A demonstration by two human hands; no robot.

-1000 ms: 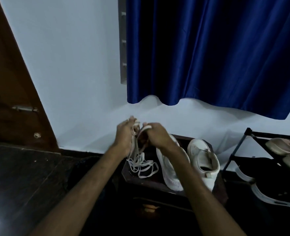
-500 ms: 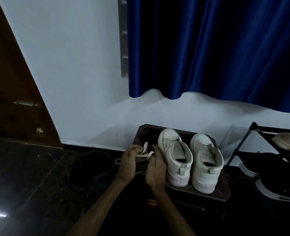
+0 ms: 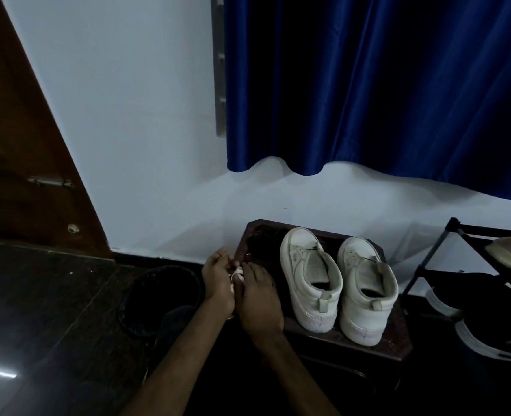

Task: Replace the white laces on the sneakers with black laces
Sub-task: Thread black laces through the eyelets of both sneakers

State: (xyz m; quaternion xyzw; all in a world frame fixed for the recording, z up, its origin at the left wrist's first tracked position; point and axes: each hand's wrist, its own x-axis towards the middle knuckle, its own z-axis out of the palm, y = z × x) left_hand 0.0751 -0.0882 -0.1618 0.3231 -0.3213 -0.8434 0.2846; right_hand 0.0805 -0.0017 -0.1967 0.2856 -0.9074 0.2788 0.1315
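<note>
Both hands have closed in since half a second ago, and the loose loops are now bunched between them. At 1 o'clock hangs a blue curtain [image 3: 368, 85]; at 9 o'clock is a brown door [image 3: 14, 145]. A dark stool [image 3: 393, 340] at 5 o'clock carries the two white sneakers [image 3: 311, 280], unlaced and heels toward the camera. At 4 o'clock is a shoe rack [image 3: 428, 259], and a black bin [image 3: 161, 295] sits at 7 o'clock. At the stool's 9 o'clock edge, the left hand [image 3: 218, 280] and right hand [image 3: 258, 298] curl round the white laces [image 3: 237, 273].
</note>
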